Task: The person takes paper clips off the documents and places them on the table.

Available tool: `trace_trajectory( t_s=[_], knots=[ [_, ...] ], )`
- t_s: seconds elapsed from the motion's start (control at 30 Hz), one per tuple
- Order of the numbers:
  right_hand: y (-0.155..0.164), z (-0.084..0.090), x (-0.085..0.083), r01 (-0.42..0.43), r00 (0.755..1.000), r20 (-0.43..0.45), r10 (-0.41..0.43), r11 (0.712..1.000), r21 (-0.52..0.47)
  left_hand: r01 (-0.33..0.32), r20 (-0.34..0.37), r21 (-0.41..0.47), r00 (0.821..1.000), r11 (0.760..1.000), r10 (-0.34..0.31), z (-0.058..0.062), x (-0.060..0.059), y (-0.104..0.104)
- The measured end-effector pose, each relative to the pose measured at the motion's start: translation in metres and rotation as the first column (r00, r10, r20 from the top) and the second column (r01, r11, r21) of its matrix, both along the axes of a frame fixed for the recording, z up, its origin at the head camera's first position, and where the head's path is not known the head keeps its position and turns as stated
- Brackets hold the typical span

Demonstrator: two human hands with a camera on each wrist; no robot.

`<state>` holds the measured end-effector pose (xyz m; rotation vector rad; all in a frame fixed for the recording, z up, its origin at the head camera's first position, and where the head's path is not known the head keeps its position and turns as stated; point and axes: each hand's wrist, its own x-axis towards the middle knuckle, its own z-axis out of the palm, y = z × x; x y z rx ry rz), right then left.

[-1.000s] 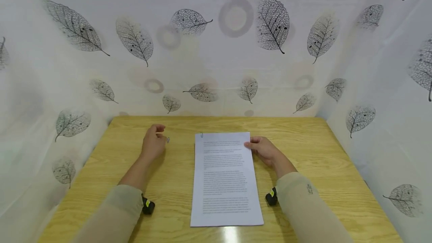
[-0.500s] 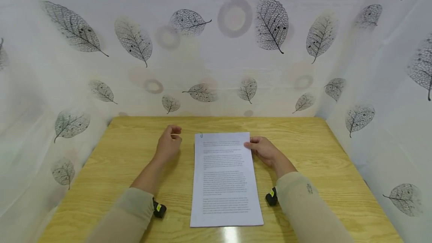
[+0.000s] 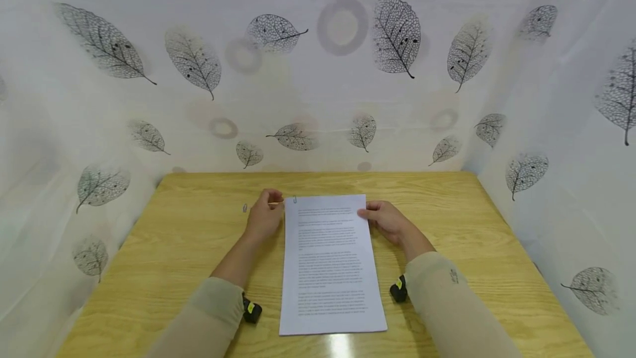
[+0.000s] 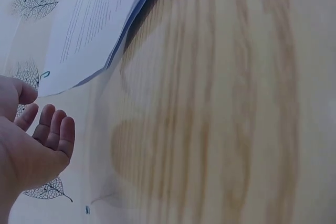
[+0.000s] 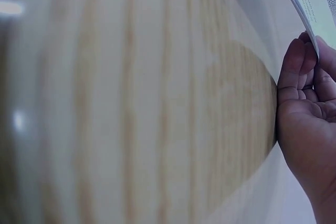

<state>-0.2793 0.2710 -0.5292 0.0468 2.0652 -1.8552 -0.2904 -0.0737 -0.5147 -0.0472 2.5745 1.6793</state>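
White printed sheets [image 3: 330, 264] on yellowish wood-grain table [image 3: 189, 236]; backdrop [image 3: 318, 82] white with seemingly grey leaves.

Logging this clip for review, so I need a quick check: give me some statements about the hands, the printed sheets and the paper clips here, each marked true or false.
1. The right hand holds the right edge of the printed sheets. True.
2. A paper clip sits on the sheets' top left corner. True.
3. The left hand rests flat on the middle of the sheets. False: it is beside their top left corner, over the wooden table.
4. A loose paper clip lies on the table to the right of the sheets. False: it lies left of the left hand.
5. The sheets are blank. False: they carry printed text.
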Motion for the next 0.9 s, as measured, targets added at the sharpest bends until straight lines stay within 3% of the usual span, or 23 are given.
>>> trace_trajectory(
  t_s=[0.43,0.9],
  knots=[
    [-0.001,0.002,-0.001,-0.011,1.0,0.001,0.011,1.0,-0.001,-0.02,0.034,-0.006,0.999,1.0,0.021,0.002,0.001,0.019],
    [-0.001,0.002,0.0,-0.01,1.0,-0.008,0.011,1.0,0.007,0.048,-0.001,-0.079,0.999,0.996,-0.048,0.002,0.003,0.022]
  ],
)
